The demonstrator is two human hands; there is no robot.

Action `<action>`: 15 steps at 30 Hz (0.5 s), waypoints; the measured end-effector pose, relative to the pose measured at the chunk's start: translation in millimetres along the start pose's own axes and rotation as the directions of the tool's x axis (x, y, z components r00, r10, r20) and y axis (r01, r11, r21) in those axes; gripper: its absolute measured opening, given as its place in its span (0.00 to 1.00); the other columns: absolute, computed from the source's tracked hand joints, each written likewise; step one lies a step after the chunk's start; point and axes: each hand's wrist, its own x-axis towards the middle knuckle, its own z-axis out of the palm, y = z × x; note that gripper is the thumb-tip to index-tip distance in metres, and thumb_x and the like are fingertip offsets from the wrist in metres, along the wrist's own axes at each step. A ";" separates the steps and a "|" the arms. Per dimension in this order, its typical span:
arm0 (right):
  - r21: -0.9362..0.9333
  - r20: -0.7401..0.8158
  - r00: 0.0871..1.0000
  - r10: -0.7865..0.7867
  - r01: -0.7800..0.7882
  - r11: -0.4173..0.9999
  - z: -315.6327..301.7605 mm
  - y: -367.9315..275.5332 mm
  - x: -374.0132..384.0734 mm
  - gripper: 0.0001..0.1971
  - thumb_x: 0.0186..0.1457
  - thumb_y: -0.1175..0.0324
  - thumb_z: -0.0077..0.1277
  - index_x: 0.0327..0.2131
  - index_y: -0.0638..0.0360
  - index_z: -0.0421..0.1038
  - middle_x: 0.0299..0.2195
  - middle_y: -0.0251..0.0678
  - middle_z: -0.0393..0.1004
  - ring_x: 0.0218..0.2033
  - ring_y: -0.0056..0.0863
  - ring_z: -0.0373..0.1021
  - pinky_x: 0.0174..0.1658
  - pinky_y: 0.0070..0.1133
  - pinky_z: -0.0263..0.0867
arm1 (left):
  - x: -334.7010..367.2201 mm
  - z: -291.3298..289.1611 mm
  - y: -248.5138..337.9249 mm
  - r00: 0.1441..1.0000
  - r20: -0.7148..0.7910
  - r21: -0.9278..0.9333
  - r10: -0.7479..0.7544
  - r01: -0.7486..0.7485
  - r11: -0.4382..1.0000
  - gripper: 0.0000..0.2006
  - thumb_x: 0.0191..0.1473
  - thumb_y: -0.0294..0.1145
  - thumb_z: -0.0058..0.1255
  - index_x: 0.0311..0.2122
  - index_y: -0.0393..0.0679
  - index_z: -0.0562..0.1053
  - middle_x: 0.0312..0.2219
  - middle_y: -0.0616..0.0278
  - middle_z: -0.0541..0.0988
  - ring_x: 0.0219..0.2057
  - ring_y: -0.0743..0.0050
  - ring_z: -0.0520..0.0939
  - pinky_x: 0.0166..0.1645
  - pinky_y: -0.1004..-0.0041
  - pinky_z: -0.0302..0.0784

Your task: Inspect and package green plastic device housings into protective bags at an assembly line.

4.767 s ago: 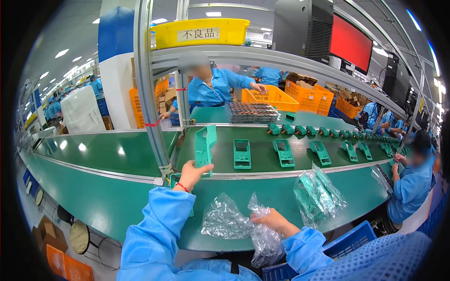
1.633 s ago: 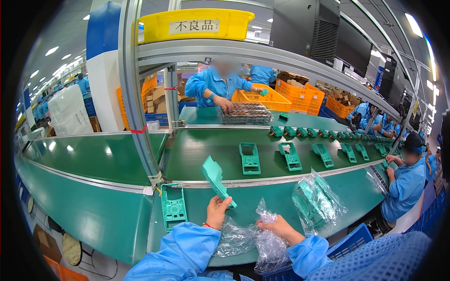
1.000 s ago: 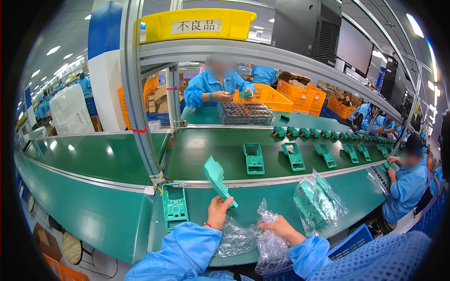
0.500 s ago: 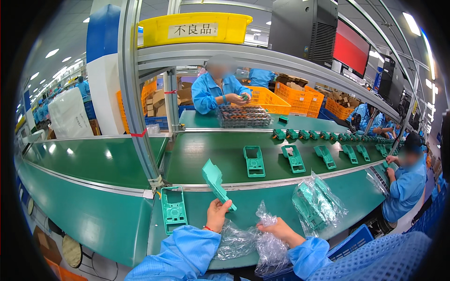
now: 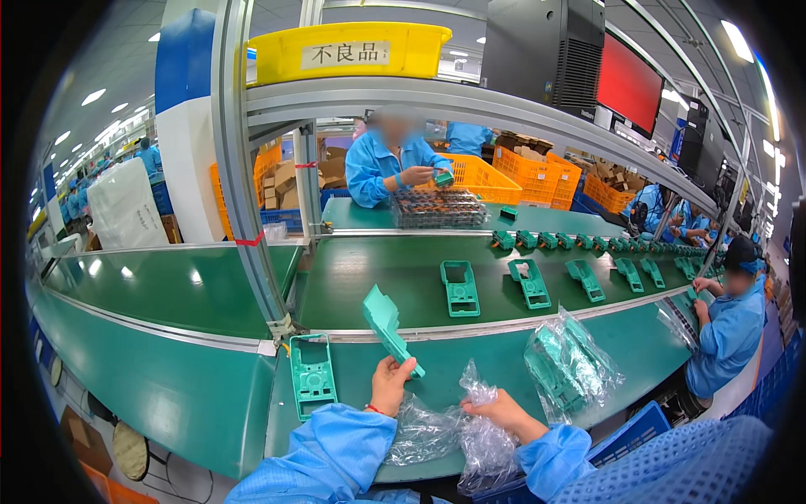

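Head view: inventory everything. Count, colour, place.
bench: 2 sections, green, nearest
belt: 2 sections, green, beyond bench
held shell: 1, green, above bench
loose shell: 1, green, bench
belt shells: 5+, green, belt
small parts: many, green, belt
bagged shells: several, green, bench
plastic: count unclear, clear, bench edge
tray stack: 1, clear, beyond belt
bin: 1, yellow, overhead
PC: 1+, black, overhead
monitor: 1, red-screened, overhead
crates: several, orange, background
people: several, blue-clad, around
left hand: 1, blue-sleeved, gripping held shell
right hand: 1, blue-sleeved, gripping plastic

A blue-and-white pillar (image 5: 185, 122) stands left; ceiling lamps (image 5: 735, 44) glow.
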 end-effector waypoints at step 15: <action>-0.015 0.007 1.000 0.012 -0.012 1.000 2.1 -2.2 0.2 0.15 0.43 0.73 0.59 0.37 0.64 0.70 0.33 0.35 0.74 0.35 0.22 0.69 0.41 0.20 0.63 | 2.2 -1.7 -1.5 1.000 -0.007 -0.086 -0.028 0.027 0.996 0.27 0.48 0.31 0.55 0.48 0.26 0.58 0.35 0.56 0.72 0.35 0.75 0.76 0.39 0.77 0.72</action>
